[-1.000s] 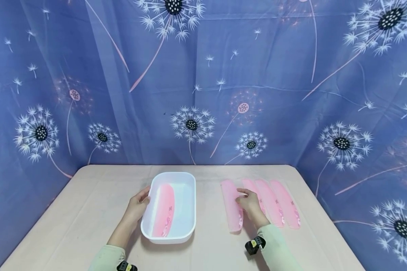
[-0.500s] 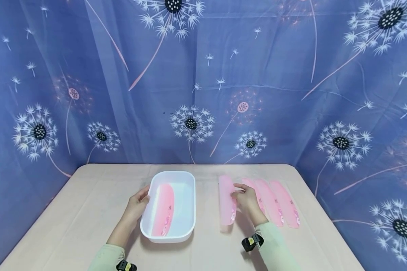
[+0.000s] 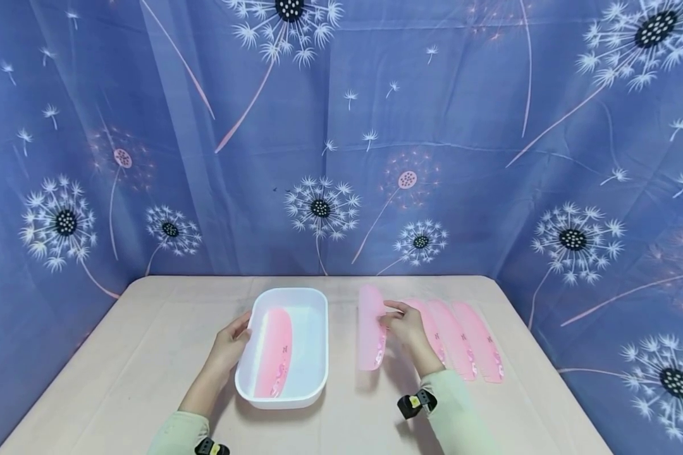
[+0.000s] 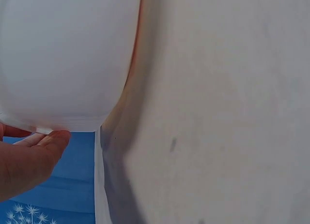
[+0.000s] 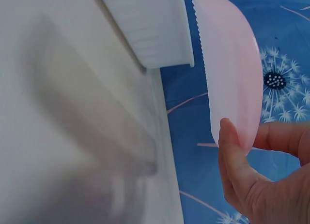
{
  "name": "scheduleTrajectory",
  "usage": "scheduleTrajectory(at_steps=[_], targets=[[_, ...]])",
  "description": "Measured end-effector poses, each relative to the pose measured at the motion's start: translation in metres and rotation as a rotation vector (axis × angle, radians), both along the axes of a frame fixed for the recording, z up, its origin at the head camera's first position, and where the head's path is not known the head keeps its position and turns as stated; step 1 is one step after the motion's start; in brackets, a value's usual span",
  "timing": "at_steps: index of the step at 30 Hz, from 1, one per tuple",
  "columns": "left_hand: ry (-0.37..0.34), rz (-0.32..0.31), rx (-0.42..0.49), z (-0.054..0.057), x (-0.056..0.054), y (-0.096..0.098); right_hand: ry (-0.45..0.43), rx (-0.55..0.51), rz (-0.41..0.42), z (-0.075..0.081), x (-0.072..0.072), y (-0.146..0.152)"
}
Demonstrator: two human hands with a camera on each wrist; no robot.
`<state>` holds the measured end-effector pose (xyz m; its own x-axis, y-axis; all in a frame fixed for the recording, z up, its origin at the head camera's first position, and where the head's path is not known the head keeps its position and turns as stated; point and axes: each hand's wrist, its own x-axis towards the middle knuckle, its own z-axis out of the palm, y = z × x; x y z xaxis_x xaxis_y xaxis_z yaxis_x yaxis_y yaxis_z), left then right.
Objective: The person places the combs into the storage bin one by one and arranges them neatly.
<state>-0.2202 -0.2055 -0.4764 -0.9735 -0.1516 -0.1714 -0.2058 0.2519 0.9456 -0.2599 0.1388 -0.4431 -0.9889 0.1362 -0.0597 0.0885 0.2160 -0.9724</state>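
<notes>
My right hand [image 3: 406, 328] pinches a pink comb [image 3: 370, 328] by its edge, thumb on one face and fingers on the other. The right wrist view shows this comb [image 5: 230, 64] raised off the table, its fine teeth along the left side and its shadow on the cloth. My left hand [image 3: 229, 344] holds the left rim of a white plastic basin [image 3: 310, 354], with fingertips at the edge in the left wrist view [image 4: 38, 149]. Inside the basin, against its left side, lies another pink comb [image 3: 274, 354] with a small printed pattern.
Right of my right hand, three more pink combs [image 3: 478, 341] lie side by side on the pale cloth-covered table [image 3: 148, 354]. A blue curtain [image 3: 341, 126] with dandelion prints hangs behind the table and along both sides.
My right hand has lifted the leftmost comb from the row on the table and carried it left towards the basin. The left hand and the basin stay in place.
</notes>
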Motion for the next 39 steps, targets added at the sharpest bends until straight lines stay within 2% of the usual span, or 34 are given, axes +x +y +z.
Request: scheduleTrajectory(at_steps=[5, 27, 33, 39], targets=[[0.007, 0.0, 0.0, 0.0, 0.001, -0.001, 0.012, -0.09, 0.03, 0.006, 0.002, -0.008], [0.004, 0.002, -0.005, 0.001, 0.0, -0.001, 0.046, -0.224, 0.119, 0.014, 0.001, -0.038], [-0.001, 0.002, -0.006, 0.0, 0.0, -0.001, 0.036, -0.223, 0.149, 0.016, 0.001, -0.052], [-0.005, 0.004, 0.004, -0.002, 0.0, 0.0, 0.053, -0.225, 0.181, 0.02, 0.008, -0.067]])
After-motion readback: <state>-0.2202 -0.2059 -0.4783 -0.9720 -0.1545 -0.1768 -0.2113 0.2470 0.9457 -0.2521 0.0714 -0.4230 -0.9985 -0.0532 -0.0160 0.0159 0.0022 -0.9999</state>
